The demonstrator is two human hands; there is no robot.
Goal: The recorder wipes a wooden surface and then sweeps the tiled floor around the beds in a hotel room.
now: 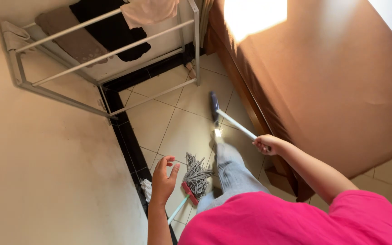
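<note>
My right hand (267,144) grips the white handle of a broom (233,122) whose dark blue head rests on the tiled floor near the bed's edge. My left hand (163,178) hangs open with fingers spread, holding nothing, just left of a grey string mop (196,174) with a red clamp and a pale handle that lies on the floor. My grey trouser leg (232,170) and pink shirt fill the lower middle of the head view.
A metal drying rack (114,52) with dark and pink clothes stands in the far corner. A bed with a brown cover (332,81) runs along the right. A beige wall (46,172) with black skirting closes the left side. Pale floor tiles (178,122) lie between.
</note>
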